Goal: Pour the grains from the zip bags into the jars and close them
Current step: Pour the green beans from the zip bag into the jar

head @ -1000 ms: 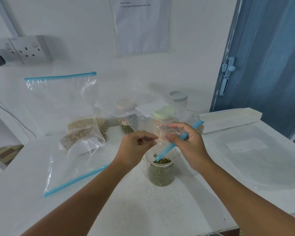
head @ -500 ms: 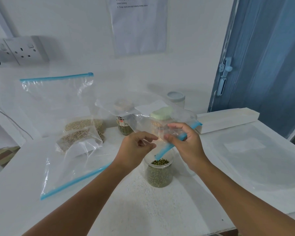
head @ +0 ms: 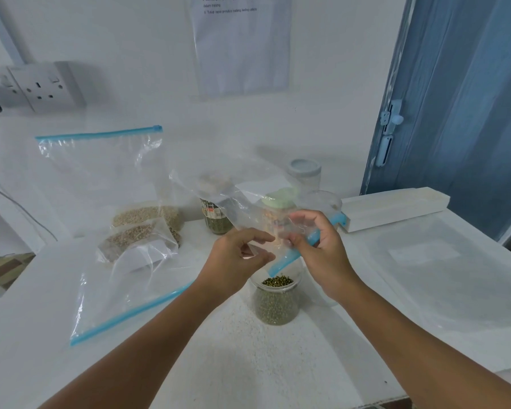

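My two hands, left [head: 236, 258] and right [head: 322, 255], three zip bags, one held at twelve o'clock [head: 242, 202], two at nine o'clock [head: 101, 178] [head: 124, 284], four jars, one open [head: 276, 299], three capped behind [head: 216, 219] [head: 279, 202] [head: 304, 172], one white box at two o'clock [head: 396, 208]

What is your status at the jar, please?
Both hands pinch upended bag over open jar. Jar nearly full of green grains. Nothing blocking.
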